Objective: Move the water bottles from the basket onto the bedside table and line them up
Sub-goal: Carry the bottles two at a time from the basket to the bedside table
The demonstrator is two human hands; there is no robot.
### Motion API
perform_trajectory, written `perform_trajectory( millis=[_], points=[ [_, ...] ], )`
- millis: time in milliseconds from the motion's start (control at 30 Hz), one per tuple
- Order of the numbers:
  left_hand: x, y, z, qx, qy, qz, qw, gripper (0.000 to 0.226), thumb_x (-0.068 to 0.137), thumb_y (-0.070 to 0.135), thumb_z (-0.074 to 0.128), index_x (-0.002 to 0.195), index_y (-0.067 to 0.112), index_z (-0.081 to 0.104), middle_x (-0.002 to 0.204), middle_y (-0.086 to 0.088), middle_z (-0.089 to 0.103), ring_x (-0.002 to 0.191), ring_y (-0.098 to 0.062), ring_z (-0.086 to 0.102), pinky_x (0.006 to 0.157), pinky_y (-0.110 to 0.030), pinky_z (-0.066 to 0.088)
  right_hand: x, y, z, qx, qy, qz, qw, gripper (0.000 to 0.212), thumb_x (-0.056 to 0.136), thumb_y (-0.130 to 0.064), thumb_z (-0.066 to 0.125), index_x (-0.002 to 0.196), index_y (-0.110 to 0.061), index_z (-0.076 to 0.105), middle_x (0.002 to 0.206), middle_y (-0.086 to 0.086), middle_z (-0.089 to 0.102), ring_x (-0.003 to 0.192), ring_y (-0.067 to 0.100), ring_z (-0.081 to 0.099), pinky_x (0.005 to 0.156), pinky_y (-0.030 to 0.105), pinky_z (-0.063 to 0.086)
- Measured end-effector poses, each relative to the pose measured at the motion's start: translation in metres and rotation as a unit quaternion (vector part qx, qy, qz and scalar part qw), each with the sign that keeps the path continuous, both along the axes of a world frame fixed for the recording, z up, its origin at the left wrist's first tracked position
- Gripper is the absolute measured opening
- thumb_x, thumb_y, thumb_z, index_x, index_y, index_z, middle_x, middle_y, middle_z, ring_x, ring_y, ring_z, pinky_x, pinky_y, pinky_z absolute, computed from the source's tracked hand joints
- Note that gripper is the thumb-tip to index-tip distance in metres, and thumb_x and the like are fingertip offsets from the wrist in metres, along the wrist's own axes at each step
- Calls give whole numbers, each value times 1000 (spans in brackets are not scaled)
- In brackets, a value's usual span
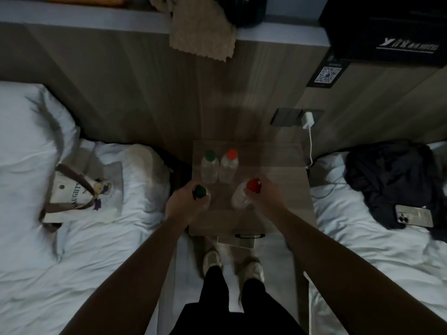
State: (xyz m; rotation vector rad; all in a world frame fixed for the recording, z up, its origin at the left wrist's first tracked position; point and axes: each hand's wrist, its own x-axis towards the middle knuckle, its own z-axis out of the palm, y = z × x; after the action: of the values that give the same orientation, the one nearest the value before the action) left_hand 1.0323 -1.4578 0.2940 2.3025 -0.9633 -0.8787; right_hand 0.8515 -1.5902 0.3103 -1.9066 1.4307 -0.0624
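Note:
Two clear water bottles stand side by side at the back left of the wooden bedside table (285,189): a green-capped one (209,166) and a red-capped one (229,166). My left hand (187,201) grips another green-capped bottle (199,191) at the table's front left edge; its body is mostly hidden by my fingers. My right hand (264,193) holds a second red-capped bottle (243,194) near its cap, over the table's middle, and the bottle looks tilted. No basket is in view.
A white bed with a canvas tote bag (79,197) lies on the left. On the right bed are dark clothes (391,175) and a phone (414,215). A charger with cable (308,122) hangs on the wall behind the table. My feet stand below the table's drawer handle (249,236).

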Motion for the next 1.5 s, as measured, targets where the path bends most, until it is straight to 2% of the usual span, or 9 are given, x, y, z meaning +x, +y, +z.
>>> perform_trajectory(
  millis=[233, 600, 933, 1067, 1133, 1233, 1300, 1400, 1500],
  points=[
    [18, -23, -10, 18, 39, -6, 999, 39, 72, 51, 61, 106, 34, 54, 96, 1, 65, 91, -24, 62, 78, -43, 54, 26, -22, -12, 19, 24, -4, 1000, 35, 72, -43, 65, 103, -30, 52, 98, 1, 67, 92, 25, 64, 79, 45, 55],
    [18, -35, -21, 13, 23, -7, 1000, 43, 82, 35, 67, 121, 20, 55, 107, -6, 67, 99, -27, 62, 77, -30, 46, 20, -33, -30, 49, 66, -5, 997, 38, 81, -40, 63, 113, -25, 49, 99, 6, 68, 92, 30, 65, 74, 34, 50],
    [2, -22, -22, 0, 84, 76, 994, 55, 79, 36, 69, 126, 21, 45, 108, -5, 65, 97, -25, 62, 82, -41, 52, 9, -30, -28, 99, 25, 26, 994, 48, 85, -32, 64, 127, -19, 44, 115, 9, 63, 103, 29, 60, 81, 32, 45],
    [-17, 4, -21, 25, 117, 113, 986, 16, 79, 22, 66, 88, 22, 53, 79, -5, 59, 76, -24, 59, 62, -30, 44, -8, -22, -18, 111, -26, 48, 992, 43, 88, -27, 61, 127, -22, 44, 104, 0, 59, 91, 16, 56, 78, 29, 42],
    [-32, 22, -22, 31, 127, 125, 984, 25, 76, 9, 63, 67, 26, 46, 72, -9, 55, 69, -22, 55, 61, -32, 42, -22, -16, -17, 115, -14, 75, 990, 32, 91, -24, 57, 122, -23, 47, 101, 3, 59, 81, 13, 55, 70, 27, 41],
    [-56, 52, -22, 47, 142, 146, 978, 12, 80, 18, 66, 87, 21, 58, 80, -5, 61, 76, -24, 62, 73, -38, 53, -43, -7, -20, 138, 45, 127, 981, 34, 91, -30, 57, 123, -19, 53, 104, 3, 62, 89, 18, 59, 75, 29, 45],
    [-73, 67, -22, 40, 150, 169, 973, 23, 82, 20, 67, 102, 14, 58, 85, -4, 63, 83, -27, 65, 78, -42, 55, -55, 0, -18, 162, 68, 180, 968, 31, 92, -32, 56, 120, -17, 56, 109, 3, 64, 91, 14, 57, 78, 28, 47],
    [-105, 81, -15, 30, 154, 202, 967, 32, 83, 21, 67, 111, 10, 57, 83, -3, 61, 78, -22, 62, 70, -30, 47, -67, 9, -6, 198, 71, 256, 943, 26, 94, -30, 55, 117, -18, 55, 99, -6, 57, 91, 8, 53, 68, 18, 42],
    [-144, 94, 0, 23, 136, 229, 963, 30, 85, 25, 65, 111, 15, 56, 84, 1, 59, 80, -16, 59, 61, -17, 39, -77, 18, -1, 220, 56, 305, 925, 29, 90, -31, 59, 118, -23, 55, 97, -11, 58, 99, 12, 58, 78, 26, 49]
  ],
)
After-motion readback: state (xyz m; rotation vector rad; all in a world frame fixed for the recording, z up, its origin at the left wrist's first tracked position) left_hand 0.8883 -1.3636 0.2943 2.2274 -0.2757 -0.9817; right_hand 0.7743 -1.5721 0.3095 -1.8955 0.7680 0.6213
